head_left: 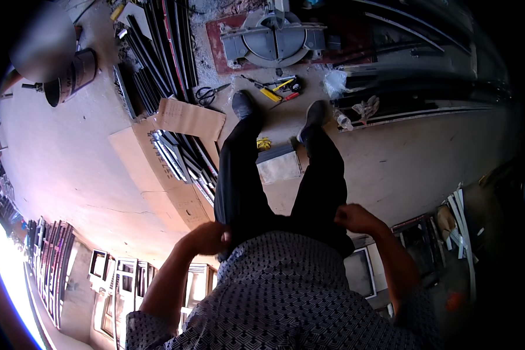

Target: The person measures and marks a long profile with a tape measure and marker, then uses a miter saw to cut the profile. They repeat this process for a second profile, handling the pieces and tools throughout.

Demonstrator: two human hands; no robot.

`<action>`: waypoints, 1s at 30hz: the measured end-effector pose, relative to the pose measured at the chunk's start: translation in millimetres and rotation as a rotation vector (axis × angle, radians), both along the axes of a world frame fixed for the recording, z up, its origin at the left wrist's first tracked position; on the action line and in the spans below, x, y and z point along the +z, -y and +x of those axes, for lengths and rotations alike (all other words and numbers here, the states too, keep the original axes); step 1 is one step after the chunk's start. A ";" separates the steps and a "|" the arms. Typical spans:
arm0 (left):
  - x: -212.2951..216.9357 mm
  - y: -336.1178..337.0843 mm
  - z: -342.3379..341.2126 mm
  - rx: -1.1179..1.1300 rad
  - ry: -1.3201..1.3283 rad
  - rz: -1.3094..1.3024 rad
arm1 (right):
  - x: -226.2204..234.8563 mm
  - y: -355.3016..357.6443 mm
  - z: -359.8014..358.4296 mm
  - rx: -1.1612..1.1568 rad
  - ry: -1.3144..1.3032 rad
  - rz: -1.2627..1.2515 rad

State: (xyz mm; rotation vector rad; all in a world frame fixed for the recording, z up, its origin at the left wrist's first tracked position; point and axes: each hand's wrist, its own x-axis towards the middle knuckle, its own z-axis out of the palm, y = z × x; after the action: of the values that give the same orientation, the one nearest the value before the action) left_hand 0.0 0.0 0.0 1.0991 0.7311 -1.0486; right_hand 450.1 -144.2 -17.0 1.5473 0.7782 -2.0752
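Observation:
My left hand (pixel 213 238) is curled closed beside the hip of my black trousers (pixel 242 181). On the other side, my right hand (pixel 354 217) is also closed, its fingertips at the edge of the trouser leg. Whether either hand grips cloth or something small is hidden. Both forearms reach in from the lower edge. Beyond my shoes lie hand tools with yellow handles (pixel 269 94) and a red-handled screwdriver (pixel 290 98). Black-handled scissors (pixel 206 95) lie left of them. Between my legs is a small dark box with a pale side (pixel 279 165), a yellow item (pixel 263 143) beside it.
A grey saw with a round base (pixel 274 44) stands on a red board (pixel 216 49) ahead. Long dark profiles (pixel 169 52) and cardboard (pixel 151 181) cover the floor at left. More profiles and clear plastic (pixel 335 83) lie at right. Frames (pixel 125 274) stand behind, left.

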 end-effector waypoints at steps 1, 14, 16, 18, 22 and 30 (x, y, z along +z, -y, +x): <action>9.2 8.6 12.5 -0.012 0.100 -0.039 | 11.9 -1.3 11.9 0.064 -0.104 -0.024; -262.9 -60.8 139.0 0.049 0.429 0.542 | -368.1 -79.4 -49.7 -0.201 0.113 0.541; -305.3 -56.8 153.5 0.036 0.466 0.568 | -431.3 -73.3 -55.2 -0.228 0.152 0.593; -341.2 -54.3 157.6 0.039 0.474 0.599 | -495.8 -69.3 -64.3 -0.249 0.190 0.602; -358.9 -61.7 163.2 0.007 0.510 0.753 | -585.9 -76.2 -79.5 -0.194 0.239 0.542; -339.7 -61.3 166.3 -0.061 0.599 0.917 | -682.1 -76.9 -100.7 -0.107 0.349 0.555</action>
State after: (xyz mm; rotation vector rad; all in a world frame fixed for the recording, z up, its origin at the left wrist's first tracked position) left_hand 166.3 61.3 -339.7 2.1090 0.6855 -0.3379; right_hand 349.4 -67.2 -699.1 2.2087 1.2186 -1.6548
